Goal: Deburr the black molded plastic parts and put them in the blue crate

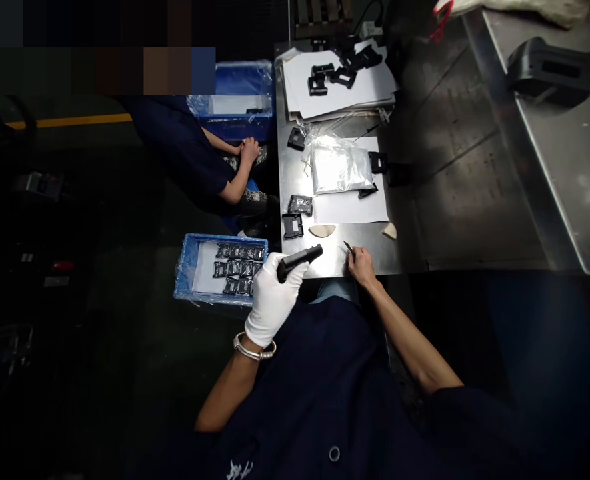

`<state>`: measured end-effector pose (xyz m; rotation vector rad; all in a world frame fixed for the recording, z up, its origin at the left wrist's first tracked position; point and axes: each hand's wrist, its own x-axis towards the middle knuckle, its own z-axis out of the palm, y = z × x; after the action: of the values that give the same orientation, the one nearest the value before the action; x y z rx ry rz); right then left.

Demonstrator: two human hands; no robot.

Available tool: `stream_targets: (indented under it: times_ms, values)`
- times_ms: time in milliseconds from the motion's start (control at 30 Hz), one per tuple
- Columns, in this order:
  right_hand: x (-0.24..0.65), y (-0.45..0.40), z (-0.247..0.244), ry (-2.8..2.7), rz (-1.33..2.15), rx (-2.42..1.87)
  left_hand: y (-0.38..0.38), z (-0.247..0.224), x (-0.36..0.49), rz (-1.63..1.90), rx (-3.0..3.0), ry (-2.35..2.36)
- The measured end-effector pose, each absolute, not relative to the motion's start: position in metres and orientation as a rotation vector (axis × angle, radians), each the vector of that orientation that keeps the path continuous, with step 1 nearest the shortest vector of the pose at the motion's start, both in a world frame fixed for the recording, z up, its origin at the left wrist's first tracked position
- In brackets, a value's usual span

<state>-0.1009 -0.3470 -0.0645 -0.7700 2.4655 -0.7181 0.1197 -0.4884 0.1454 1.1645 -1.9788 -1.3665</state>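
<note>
My left hand (pixel 273 301), in a white glove, is closed around a black plastic part (pixel 301 259) and holds it tilted above the table's near edge. Bare, my right hand (pixel 363 268) grips a small dark pointed tool that looks like a knife (pixel 348 247), its tip directed away from me toward the held part's side. The two hands are apart. Just beyond them on the metal table (pixel 335 257) lie a pale flat half-round piece (pixel 322 231), a smaller pale wedge (pixel 389 231), a black frame-like part (pixel 293 227) and a bagged black part (pixel 301 205).
A blue bin (pixel 187 267) with bagged black parts in rows stands left of my hand. Clear plastic bags (pixel 342 167) lie on white paper. Farther back, several black parts rest on a paper stack (pixel 335 100). A co-worker (pixel 179 147) sits at the left, hands together.
</note>
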Motion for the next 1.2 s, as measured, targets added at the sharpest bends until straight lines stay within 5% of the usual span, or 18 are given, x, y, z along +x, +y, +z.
stream_targets:
  times_ms: [200, 467, 767, 1033, 1200]
  values:
    - [-0.133, -0.354, -0.075, 2.484, -0.597, -0.851, -0.497, 0.152, 0.115, -1.215, 1.197, -2.06]
    - [-0.219, -0.336, -0.076, 2.862, -0.542, -0.192, -0.506, 0.154, 0.11, -1.183, 1.141, -2.04]
    - [-0.224, -0.343, -0.061, 2.649, -0.946, -0.081, -0.509, 0.164, 0.105, -0.993, 1.054, -2.07]
    - [-0.146, -0.38, 0.038, 1.974, -1.7, -0.504, -0.503, 0.165, 0.1, -0.939, 1.039, -2.028]
    - [-0.084, -0.392, 0.123, 1.768, -1.685, -0.778, -0.494, 0.168, 0.099, -1.034, 1.155, -1.956]
